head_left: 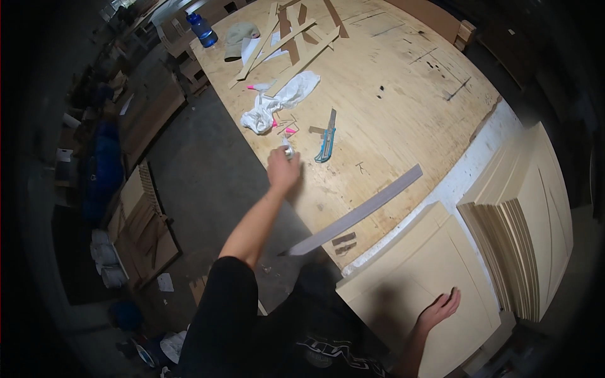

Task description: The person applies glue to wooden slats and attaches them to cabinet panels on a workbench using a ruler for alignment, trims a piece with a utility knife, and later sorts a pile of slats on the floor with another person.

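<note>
My left hand point(283, 169) is at the table's left edge, its fingers closed round a small white glue bottle point(288, 148) with a pink tip. Most of the bottle is hidden by the hand. Just beyond it lie a crumpled white cloth point(296, 92), thin sticks and a second small pink-capped bottle point(261, 87). A blue utility knife point(326, 143) with its blade out rests to the right. My right hand point(439, 309), fingers stretched out and holding nothing, is over a pale wooden panel point(416, 258); whether it touches the panel I cannot tell.
A long grey strip point(359, 217) crosses the table's near edge, beside small dark pieces point(344, 243). Stacked panels point(504, 252) stand at the right. Wood strips point(293, 38), a cap point(241, 39) and a blue bottle point(203, 31) sit at the far end.
</note>
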A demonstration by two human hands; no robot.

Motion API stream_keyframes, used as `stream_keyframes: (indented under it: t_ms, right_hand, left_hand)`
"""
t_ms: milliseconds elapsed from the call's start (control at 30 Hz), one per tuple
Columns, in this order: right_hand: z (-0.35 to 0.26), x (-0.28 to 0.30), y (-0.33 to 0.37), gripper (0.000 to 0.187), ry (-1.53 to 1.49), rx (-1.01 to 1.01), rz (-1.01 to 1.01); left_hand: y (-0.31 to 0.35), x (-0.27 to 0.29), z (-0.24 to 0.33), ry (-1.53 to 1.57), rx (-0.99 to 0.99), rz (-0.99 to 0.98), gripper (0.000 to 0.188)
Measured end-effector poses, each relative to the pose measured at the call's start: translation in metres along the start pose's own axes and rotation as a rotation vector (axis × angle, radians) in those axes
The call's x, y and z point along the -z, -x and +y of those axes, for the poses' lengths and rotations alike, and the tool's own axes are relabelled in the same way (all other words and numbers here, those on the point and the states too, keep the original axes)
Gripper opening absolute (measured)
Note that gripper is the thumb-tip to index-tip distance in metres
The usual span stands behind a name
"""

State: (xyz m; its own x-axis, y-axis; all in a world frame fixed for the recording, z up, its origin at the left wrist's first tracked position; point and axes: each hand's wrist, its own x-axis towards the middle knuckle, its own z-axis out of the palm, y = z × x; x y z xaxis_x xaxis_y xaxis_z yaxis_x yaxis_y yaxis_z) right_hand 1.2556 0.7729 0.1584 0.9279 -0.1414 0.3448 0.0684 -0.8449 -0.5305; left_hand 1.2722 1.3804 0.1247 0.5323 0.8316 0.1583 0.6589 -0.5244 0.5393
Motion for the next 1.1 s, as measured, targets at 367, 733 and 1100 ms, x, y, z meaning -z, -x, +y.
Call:
stream_keyframes:
  t_ms: [367, 733, 1100]
  right_hand:
    - [-0.055, 0.0, 0.036, 0.041, 0.305, -0.052, -0.104]
    - [-0.027, 0.024, 0.03, 0.038, 0.15, -0.001, -0.13]
    - [0.09, 0.105, 0.004, 0.031, -0.15, 0.061, -0.174]
  left_hand:
    - [-0.071, -0.017, -0.06, 0.142, 0.359, -0.279, 0.045]
    - [0.094, 0.066, 0.053, 1.071, 0.284, -0.43, 0.019]
    - [0.344, 0.107, 0.176, 0.684, -0.02, -0.914, 0.028]
